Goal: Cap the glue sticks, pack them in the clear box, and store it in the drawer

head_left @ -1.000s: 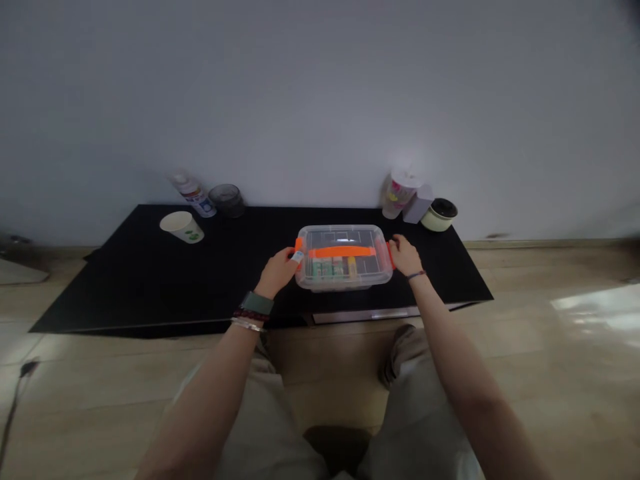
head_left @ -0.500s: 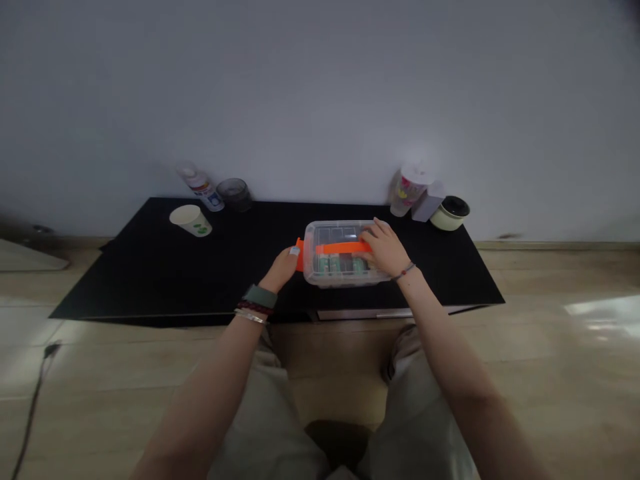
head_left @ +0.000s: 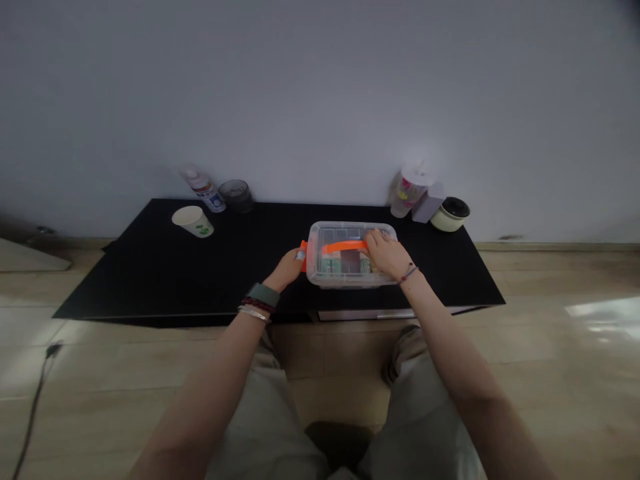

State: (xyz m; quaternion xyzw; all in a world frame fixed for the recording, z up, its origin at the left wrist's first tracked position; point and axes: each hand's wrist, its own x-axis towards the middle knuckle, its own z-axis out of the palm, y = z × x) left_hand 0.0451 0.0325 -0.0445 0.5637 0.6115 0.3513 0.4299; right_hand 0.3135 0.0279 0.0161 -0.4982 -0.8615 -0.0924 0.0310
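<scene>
A clear plastic storage box (head_left: 345, 273) rests on the black tabletop, its lid on. Small green and dark items show faintly through the lid. My left hand (head_left: 289, 268) is closed at the box's left end, with the thumb on the orange latch (head_left: 304, 256); its other fingers are mostly hidden. An orange carry handle (head_left: 345, 247) runs across the top of the lid. The fingers of my right hand (head_left: 386, 255) are curled round the right part of this handle, and the hand covers the lid's right side.
At the back left of the black table (head_left: 150, 280) stand a paper cup (head_left: 194, 221), a spray can (head_left: 206, 190) and a dark glass (head_left: 237, 195). A flowered tumbler (head_left: 407, 193), a pale box (head_left: 429, 203) and a lidded pot (head_left: 450, 214) stand back right, near the wall.
The box and my left hand have shifted slightly to the right. My right hand's fingers, stretched over the lid before, are now curled in round the handle.
</scene>
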